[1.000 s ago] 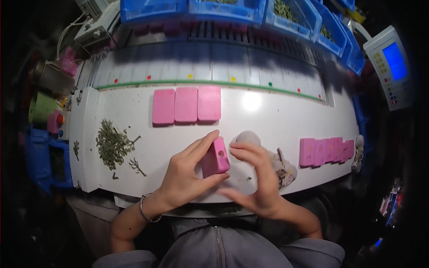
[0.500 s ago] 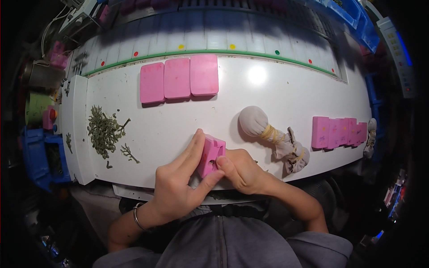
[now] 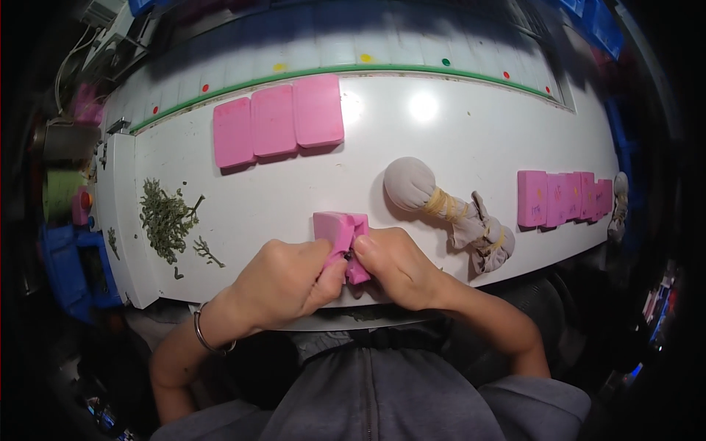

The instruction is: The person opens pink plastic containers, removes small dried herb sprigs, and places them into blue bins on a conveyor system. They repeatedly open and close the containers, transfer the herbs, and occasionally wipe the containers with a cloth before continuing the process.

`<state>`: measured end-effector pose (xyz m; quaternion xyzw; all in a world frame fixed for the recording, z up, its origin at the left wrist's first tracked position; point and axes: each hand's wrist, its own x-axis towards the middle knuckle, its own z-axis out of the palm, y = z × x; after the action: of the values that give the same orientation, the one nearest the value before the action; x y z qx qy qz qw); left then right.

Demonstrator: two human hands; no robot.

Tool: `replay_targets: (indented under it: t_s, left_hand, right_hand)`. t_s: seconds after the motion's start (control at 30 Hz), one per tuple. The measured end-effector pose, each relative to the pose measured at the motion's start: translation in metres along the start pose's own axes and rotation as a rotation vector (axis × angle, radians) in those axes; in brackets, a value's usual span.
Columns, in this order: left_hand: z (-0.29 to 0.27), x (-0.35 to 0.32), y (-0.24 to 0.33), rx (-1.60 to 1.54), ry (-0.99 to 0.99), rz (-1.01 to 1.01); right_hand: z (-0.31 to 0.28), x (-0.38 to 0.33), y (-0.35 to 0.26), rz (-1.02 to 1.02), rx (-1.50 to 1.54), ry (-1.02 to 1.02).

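Near the table's front edge, both of my hands grip one pink rubber mold (image 3: 334, 223) above the white surface. My left hand (image 3: 276, 283) has its fingers curled round the mold's left part. On the other side my right hand (image 3: 401, 264) pinches the right part, thumb pressed at the seam. Between the thumbs the mold is spread along its cut, with a small dark spot inside that I cannot make out. To the right lies a pale cloth pouch (image 3: 409, 184) with a round head, tied with yellowish rubber bands.
Three pink rubber molds (image 3: 273, 121) lie side by side at the back left. A row of several more pink molds (image 3: 532, 198) stands at the right. Small green branching pieces (image 3: 166, 220) are heaped at the left. A green-edged rack (image 3: 331, 71) runs along the back.
My left fingers have gone from straight along the mold to curled round it. The mold's two parts are now pulled further apart. The whole view has shifted slightly.
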<state>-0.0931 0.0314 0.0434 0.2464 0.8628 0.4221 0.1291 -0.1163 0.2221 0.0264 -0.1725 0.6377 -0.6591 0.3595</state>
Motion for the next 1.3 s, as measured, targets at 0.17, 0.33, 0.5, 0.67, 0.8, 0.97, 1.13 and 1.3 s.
replay_targets:
  t_s: [0.17, 0.33, 0.5, 0.67, 0.8, 0.97, 1.13, 1.3]
  left_hand:
    - [-0.002, 0.007, -0.003, -0.169, -0.025, -0.011]
    - [-0.003, 0.005, -0.003, -0.314, -0.029, -0.073]
    - [0.003, -0.004, -0.007, -0.439, -0.024, -0.133]
    - [0.006, -0.013, -0.008, -0.608, -0.004, -0.241]
    - [0.008, -0.017, -0.008, -0.748, 0.015, -0.317]
    - [0.009, -0.025, -0.003, -0.671, 0.119, -0.340]
    - [0.007, -0.027, 0.001, -0.273, 0.232, -0.322]
    - [-0.004, -0.010, 0.001, -0.195, 0.568, -0.127]
  right_hand:
    - [0.001, 0.001, 0.007, 0.050, 0.002, -0.005]
    - [-0.001, 0.001, 0.004, 0.104, 0.091, -0.018]
    - [0.000, 0.001, 0.008, 0.014, -0.035, 0.021]
    - [-0.001, 0.000, 0.010, 0.056, 0.003, -0.001]
    - [0.000, 0.001, 0.008, 0.086, 0.057, 0.004]
    - [-0.009, 0.002, 0.002, 0.084, -0.050, 0.003]
    - [-0.005, -0.001, -0.037, -0.050, -0.615, 0.238]
    - [-0.008, 0.000, -0.068, -0.293, -0.859, 0.152]
